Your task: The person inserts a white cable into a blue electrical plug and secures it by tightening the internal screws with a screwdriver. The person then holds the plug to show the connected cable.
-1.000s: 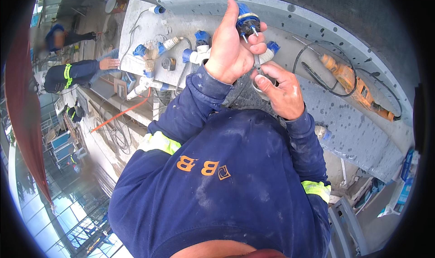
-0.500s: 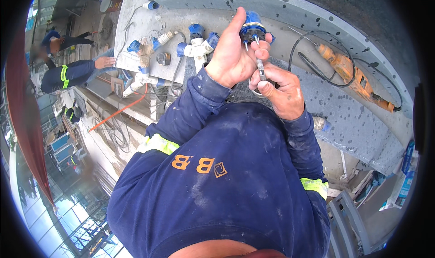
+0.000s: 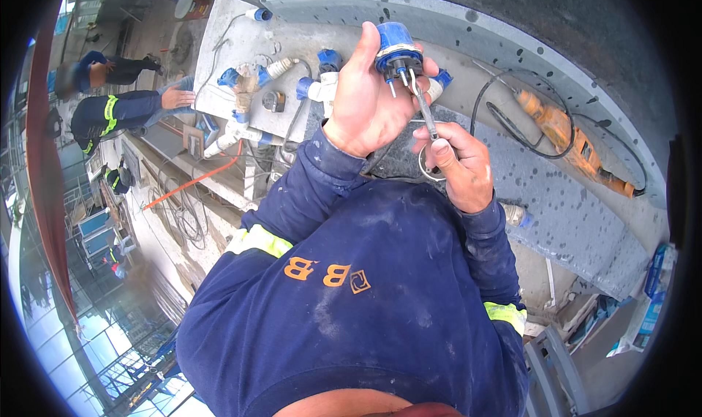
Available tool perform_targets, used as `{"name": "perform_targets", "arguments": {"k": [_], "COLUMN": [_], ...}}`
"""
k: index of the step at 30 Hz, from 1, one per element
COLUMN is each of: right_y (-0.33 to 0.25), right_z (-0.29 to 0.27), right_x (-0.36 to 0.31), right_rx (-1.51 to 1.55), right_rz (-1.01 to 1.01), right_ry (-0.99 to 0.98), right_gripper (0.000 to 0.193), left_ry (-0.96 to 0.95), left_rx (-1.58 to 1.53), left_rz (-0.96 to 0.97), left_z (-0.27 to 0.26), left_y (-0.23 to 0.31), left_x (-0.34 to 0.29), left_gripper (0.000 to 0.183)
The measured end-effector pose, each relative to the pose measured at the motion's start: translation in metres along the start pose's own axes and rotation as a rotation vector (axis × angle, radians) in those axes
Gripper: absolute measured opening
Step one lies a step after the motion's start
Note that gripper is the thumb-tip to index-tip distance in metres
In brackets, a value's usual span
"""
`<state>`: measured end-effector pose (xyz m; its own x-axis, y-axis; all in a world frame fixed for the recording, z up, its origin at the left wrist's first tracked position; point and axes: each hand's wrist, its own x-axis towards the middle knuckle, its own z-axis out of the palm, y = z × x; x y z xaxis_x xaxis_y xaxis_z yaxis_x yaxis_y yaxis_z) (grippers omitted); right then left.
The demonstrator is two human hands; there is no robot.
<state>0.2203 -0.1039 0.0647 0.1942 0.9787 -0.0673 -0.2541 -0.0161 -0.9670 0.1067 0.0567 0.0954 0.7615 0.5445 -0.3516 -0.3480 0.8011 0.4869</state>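
A blue industrial plug (image 3: 395, 38) with a black core and bare metal pins rests in the fingers of my left hand (image 3: 369, 113). My left thumb points up along its side, and the pins face toward me. My right hand (image 3: 466, 170) is closed on a slim metal hand tool (image 3: 426, 115) with a ring-shaped part near the grip; its exact kind I cannot make out. The tool's tip reaches up to the pin end of the plug, beside my left fingers. Whether it grips a pin is too small to tell.
Several white pipe-like fittings with blue ends, among them one fitting (image 3: 322, 89), lie on the slab left of my hands. A tape measure (image 3: 273, 101) lies near them. An orange corded power drill (image 3: 567, 135) lies at right. Another person's sleeve (image 3: 110, 117) and hand show at far left.
Both hands have spread slightly apart, so more of the metal tool and its ring shows. The plug has shifted a little left and down, its pins now more in sight.
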Motion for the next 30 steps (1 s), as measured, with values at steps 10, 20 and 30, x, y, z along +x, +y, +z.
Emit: {"name": "perform_targets", "arguments": {"k": [10, 20, 30], "right_y": [-0.003, -0.015, -0.009], "right_z": [0.009, 0.008, 0.004], "right_x": [-0.008, -0.004, -0.001], "right_rx": [0.046, -0.085, 0.164], "right_rz": [-0.024, -0.028, -0.003], "right_ry": [0.067, 0.136, 0.113], "right_gripper": [0.037, 0.029, 0.034], "left_ry": [-0.039, -0.016, 0.071], "left_rx": [-0.085, -0.229, -0.215], "left_rz": [-0.051, -0.218, -0.224], "left_z": [0.003, -0.002, 0.004], "left_y": [-0.007, -0.011, -0.010], "left_x": [-0.005, -0.006, -0.008], "left_gripper": [0.072, 0.070, 0.058]}}
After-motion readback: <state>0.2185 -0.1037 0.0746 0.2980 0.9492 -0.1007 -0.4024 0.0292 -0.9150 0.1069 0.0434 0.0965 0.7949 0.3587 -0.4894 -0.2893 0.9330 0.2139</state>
